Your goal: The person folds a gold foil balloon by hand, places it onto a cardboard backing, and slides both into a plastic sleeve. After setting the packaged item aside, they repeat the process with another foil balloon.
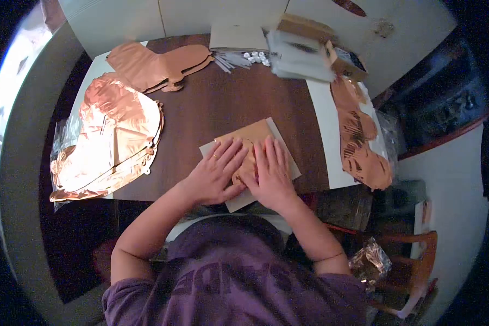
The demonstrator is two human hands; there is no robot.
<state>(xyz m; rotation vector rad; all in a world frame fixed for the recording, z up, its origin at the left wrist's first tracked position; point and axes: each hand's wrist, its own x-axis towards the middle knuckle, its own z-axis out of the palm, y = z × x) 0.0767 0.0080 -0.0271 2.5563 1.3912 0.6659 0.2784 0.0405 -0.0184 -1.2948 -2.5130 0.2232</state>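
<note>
Both palms lie flat on a folded copper-coloured foil balloon [254, 131] at the front middle of the brown table. Under the foil is a pale card [284, 142], turned at an angle, its edges and corners showing around it. My left hand [217, 171] covers the left part of the foil, fingers stretched out and slightly apart. Beside it my right hand [270, 171] presses on the right part, fingers also straight. The two thumbs come close together near the front of the foil. Much of the foil is hidden under the hands.
Flat copper foil balloons lie in a shiny pile [127, 138] at left and a matte pile [157, 68] behind it. More printed foil [358, 136] lies at right. Straws [229, 60], small white pieces [257, 57], clear bags [299, 57] and a cardboard box [346, 64] stand at the back.
</note>
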